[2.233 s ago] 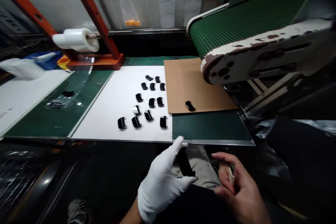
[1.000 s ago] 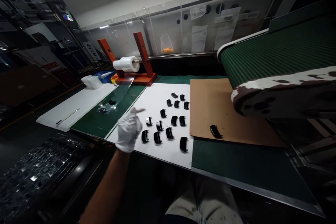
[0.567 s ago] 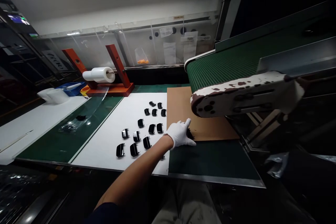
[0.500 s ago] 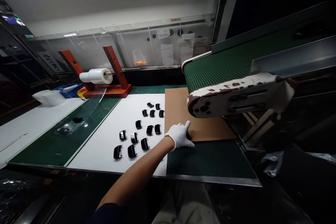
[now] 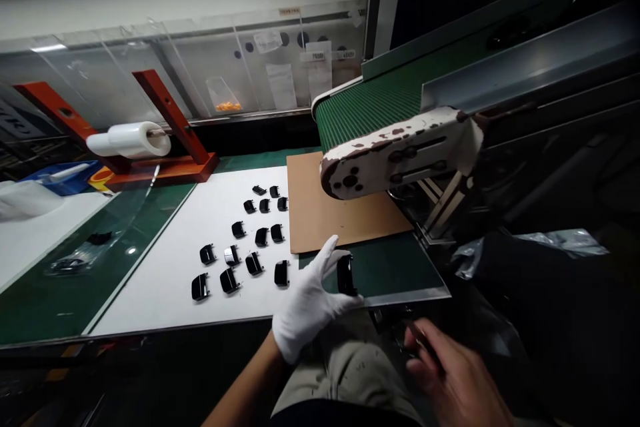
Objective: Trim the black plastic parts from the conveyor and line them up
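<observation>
My left hand, in a white glove, grips a small glossy black plastic part between thumb and fingers, over the dark green strip at the table's front edge. Lower right, my bare right hand has its fingers curled round a slim dark tool; its kind is too dim to make out. Several similar black parts lie spread over a white sheet left of my gloved hand. The closest one is a black part by the sheet's right side.
A cardboard sheet lies beyond my left hand, partly under the end of a green conveyor belt. At the back left, a roll of clear film sits on an orange stand. Clear plastic hangs at the right.
My left hand has come back from the cardboard towards me, now plainly holding the black part. My right hand has entered at lower right. The view has turned right.
</observation>
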{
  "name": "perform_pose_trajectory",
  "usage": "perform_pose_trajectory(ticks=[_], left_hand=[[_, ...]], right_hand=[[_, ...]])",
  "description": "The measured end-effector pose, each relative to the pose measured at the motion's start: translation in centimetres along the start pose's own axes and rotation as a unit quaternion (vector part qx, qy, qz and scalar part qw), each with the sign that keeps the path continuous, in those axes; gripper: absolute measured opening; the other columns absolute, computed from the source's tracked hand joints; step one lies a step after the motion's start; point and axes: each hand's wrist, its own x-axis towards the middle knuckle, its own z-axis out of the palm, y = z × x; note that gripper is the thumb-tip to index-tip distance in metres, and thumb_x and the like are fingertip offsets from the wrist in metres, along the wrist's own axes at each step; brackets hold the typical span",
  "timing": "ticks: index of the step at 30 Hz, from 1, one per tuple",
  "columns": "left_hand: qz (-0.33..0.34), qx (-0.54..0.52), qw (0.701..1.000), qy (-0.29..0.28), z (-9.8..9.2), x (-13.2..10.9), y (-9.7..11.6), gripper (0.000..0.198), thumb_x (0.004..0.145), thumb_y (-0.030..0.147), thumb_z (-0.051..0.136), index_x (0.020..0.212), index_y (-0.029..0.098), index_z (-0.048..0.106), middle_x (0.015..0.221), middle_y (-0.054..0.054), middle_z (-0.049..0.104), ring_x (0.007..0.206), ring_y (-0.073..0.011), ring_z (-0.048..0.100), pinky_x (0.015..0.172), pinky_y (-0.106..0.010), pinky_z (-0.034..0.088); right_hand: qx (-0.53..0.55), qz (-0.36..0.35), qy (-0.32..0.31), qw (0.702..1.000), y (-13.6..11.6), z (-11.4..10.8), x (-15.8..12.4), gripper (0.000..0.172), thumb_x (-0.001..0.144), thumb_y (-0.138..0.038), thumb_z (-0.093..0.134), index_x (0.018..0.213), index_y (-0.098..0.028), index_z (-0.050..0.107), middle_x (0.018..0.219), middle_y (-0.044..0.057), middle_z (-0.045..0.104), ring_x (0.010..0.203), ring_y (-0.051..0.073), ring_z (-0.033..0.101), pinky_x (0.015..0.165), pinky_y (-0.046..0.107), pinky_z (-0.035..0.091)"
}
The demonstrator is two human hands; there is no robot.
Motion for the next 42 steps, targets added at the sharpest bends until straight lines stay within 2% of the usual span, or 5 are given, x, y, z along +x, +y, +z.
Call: perform_pose_trajectory(ticks=[4, 14, 20, 31, 42], left_hand=[[0.004, -0.199, 0.980, 0.021, 1.5, -4.6, 2.3, 0.101, 0.059, 0.019, 0.087, 0.144, 0.027, 0.032, 0.127, -0.007, 0.059, 0.121, -0.0264, 0.054, 0.104, -0.038, 0.046], [0.011, -0.430, 0.903, 0.019, 2.9, -7.5, 3.5, 0.088, 0.056, 0.019, 0.088, 0.132, 0.039, 0.048, 0.117, -0.001, 0.064, 0.108, -0.0206, 0.063, 0.092, -0.025, 0.054], [0.031, -0.450, 0.892, 0.007, 2.7, -7.7, 3.5, 0.082, 0.057, 0.026, 0.086, 0.130, 0.038, 0.051, 0.118, -0.002, 0.065, 0.109, -0.0204, 0.063, 0.094, -0.026, 0.053], [0.005, -0.389, 0.920, 0.043, 2.6, -7.9, 3.3, 0.088, 0.053, 0.018, 0.090, 0.132, 0.023, 0.053, 0.120, -0.010, 0.066, 0.112, -0.0293, 0.062, 0.090, -0.028, 0.057], [-0.056, -0.354, 0.930, 0.083, 2.9, -7.9, 2.5, 0.090, 0.050, 0.009, 0.089, 0.132, 0.019, 0.053, 0.126, -0.009, 0.063, 0.122, -0.0309, 0.054, 0.098, -0.030, 0.053]], right_hand=[[-0.172, -0.149, -0.013, 0.974, -3.5, -1.6, 2.6, 0.060, 0.071, -0.080, 0.047, 0.080, -0.020, 0.052, 0.066, 0.003, 0.062, 0.054, 0.021, 0.062, 0.048, 0.030, 0.043], [-0.296, -0.167, -0.089, 0.936, -6.0, -1.9, 2.7, 0.066, 0.071, -0.085, 0.033, 0.076, -0.022, 0.049, 0.056, 0.001, 0.060, 0.045, 0.022, 0.057, 0.045, 0.032, 0.025], [-0.320, -0.188, -0.059, 0.927, -6.1, -1.7, 2.5, 0.069, 0.075, -0.083, 0.024, 0.073, -0.020, 0.051, 0.051, 0.002, 0.058, 0.039, 0.020, 0.055, 0.043, 0.031, 0.023], [-0.364, -0.276, 0.013, 0.889, -5.5, -1.1, 2.8, 0.077, 0.083, -0.076, 0.011, 0.065, -0.016, 0.055, 0.047, 0.001, 0.054, 0.036, 0.016, 0.055, 0.039, 0.030, 0.023], [-0.360, -0.285, -0.018, 0.888, -4.7, -0.3, 3.3, 0.077, 0.084, -0.075, 0.010, 0.062, -0.017, 0.055, 0.046, 0.002, 0.055, 0.038, 0.016, 0.056, 0.040, 0.031, 0.023]])
